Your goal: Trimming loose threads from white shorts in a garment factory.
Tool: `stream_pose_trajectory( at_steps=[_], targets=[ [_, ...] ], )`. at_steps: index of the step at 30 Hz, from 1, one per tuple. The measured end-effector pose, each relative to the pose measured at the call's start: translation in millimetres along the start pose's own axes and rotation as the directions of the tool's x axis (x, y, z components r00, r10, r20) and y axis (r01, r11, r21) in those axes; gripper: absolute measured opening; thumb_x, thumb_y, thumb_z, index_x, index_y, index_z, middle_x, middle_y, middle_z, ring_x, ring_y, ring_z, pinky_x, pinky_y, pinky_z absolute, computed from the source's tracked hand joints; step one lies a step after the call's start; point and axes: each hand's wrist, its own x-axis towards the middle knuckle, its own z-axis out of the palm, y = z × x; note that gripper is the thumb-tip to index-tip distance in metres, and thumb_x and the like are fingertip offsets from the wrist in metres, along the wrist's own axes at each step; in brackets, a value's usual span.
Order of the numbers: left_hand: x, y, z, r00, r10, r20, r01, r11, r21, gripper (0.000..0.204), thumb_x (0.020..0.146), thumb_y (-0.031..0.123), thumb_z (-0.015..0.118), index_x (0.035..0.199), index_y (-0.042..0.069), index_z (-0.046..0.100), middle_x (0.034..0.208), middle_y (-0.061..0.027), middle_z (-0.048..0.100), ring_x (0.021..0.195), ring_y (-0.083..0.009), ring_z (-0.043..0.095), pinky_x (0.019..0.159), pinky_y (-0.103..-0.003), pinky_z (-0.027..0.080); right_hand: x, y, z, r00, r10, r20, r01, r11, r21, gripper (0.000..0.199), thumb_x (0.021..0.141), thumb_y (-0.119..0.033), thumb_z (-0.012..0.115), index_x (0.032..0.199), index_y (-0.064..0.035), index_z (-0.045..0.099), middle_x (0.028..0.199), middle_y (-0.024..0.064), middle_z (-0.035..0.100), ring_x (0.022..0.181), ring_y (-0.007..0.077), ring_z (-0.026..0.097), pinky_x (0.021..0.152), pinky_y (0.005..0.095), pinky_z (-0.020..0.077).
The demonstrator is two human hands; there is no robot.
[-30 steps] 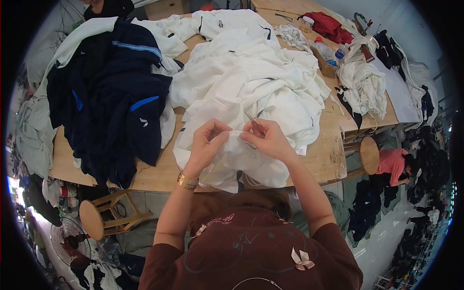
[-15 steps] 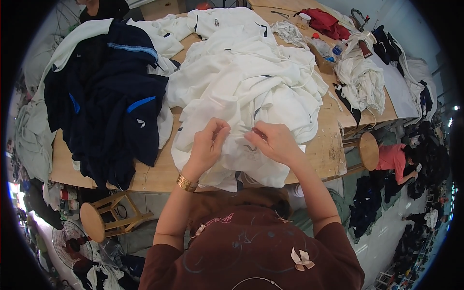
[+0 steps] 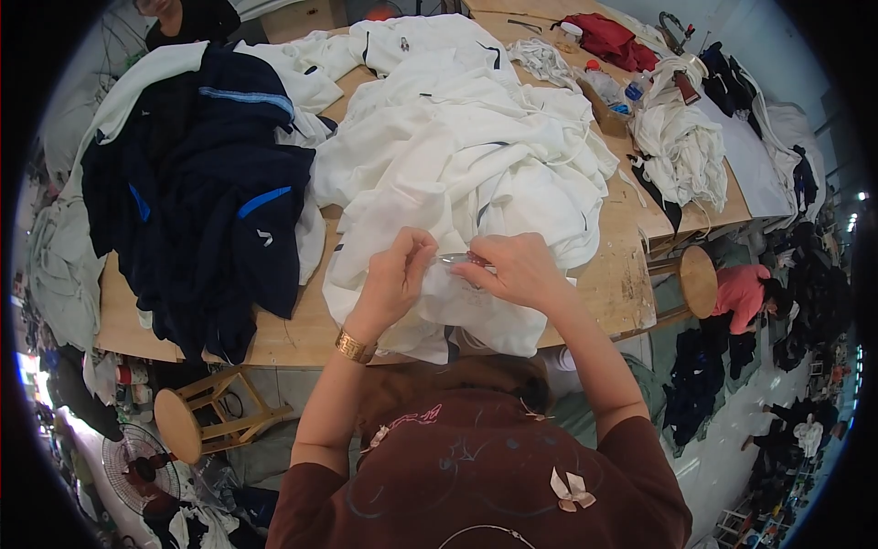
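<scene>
A heap of white garments with dark trim covers the middle of the table. My left hand is closed in a pinch at the near part of the heap, on a white garment; the exact bit between the fingertips is hard to see. Close on its right, my right hand is closed round small thread snips with a dark red handle. Their metal blades point left toward the left fingertips, just over the white cloth.
Navy garments with blue stripes lie at the left of the wooden table. To the right are a bundle of white cloth, a bottle and a red cloth. Wooden stools stand by the near edge. A co-worker bends at right.
The snips' blades now show between my hands, turned leftward. The printed mark on the white cloth near my right hand is no longer plainly seen. Both hands stay in nearly the same place.
</scene>
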Motion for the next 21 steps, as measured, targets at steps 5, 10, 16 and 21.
stream_pose_trajectory(
  at_steps=[5, 10, 16, 21],
  targets=[
    [-1.0, 0.1, 1.1, 1.0, 0.0, 0.009, 0.0, 1.0, 0.01, 0.006, 0.089, 0.006, 0.052, 0.09, 0.001, 0.051, 0.061, -0.0047, 0.052, 0.052, -0.0102, 0.046, 0.05, -0.023, 0.037, -2.3, 0.9, 1.6, 1.0, 0.003, 0.004, -0.003, 1.0, 0.012, 0.036, 0.08, -0.041, 0.058, 0.066, -0.0088, 0.052, 0.06, 0.0033, 0.056, 0.052, 0.0241, 0.055, 0.046, 0.0341, 0.0392],
    [-1.9, -2.3, 0.9, 0.999, 0.035, -0.018, -0.034, 0.999, 0.03, 0.006, 0.089, 0.007, 0.052, 0.091, 0.001, 0.051, 0.063, -0.0062, 0.056, 0.056, -0.0116, 0.054, 0.053, -0.023, 0.041, -2.7, -0.5, 2.7, 1.0, 0.0, 0.028, 0.0, 1.0, -0.006, 0.032, 0.08, -0.039, 0.06, 0.07, -0.0084, 0.055, 0.062, 0.0039, 0.058, 0.054, 0.0244, 0.057, 0.048, 0.0338, 0.0415],
    [33.5, -34.8, -19.5, 0.961, 0.035, -0.273, 0.024, 0.978, 0.207, 0.01, 0.088, 0.013, 0.052, 0.093, 0.005, 0.05, 0.069, -0.0144, 0.058, 0.062, -0.0281, 0.06, 0.055, -0.033, 0.045, -12.0, 15.4, 1.9, 0.94, 0.312, -0.141, -0.261, 0.92, 0.294, 0.037, 0.077, -0.04, 0.064, 0.078, -0.0047, 0.057, 0.066, 0.0106, 0.06, 0.057, 0.0261, 0.058, 0.051, 0.0332, 0.0443],
    [26.1, -57.1, -65.0, 0.939, 0.019, -0.343, 0.101, 0.939, 0.328, 0.016, 0.087, 0.016, 0.056, 0.09, 0.0, 0.053, 0.075, -0.0127, 0.06, 0.066, -0.022, 0.058, 0.056, -0.03, 0.044, -58.8, 38.4, 6.9, 0.873, 0.473, -0.123, -0.421, 0.855, 0.303, 0.041, 0.068, -0.036, 0.074, 0.088, -0.004, 0.058, 0.064, 0.0078, 0.058, 0.053, 0.0186, 0.052, 0.052, 0.0272, 0.0427]
  ],
)
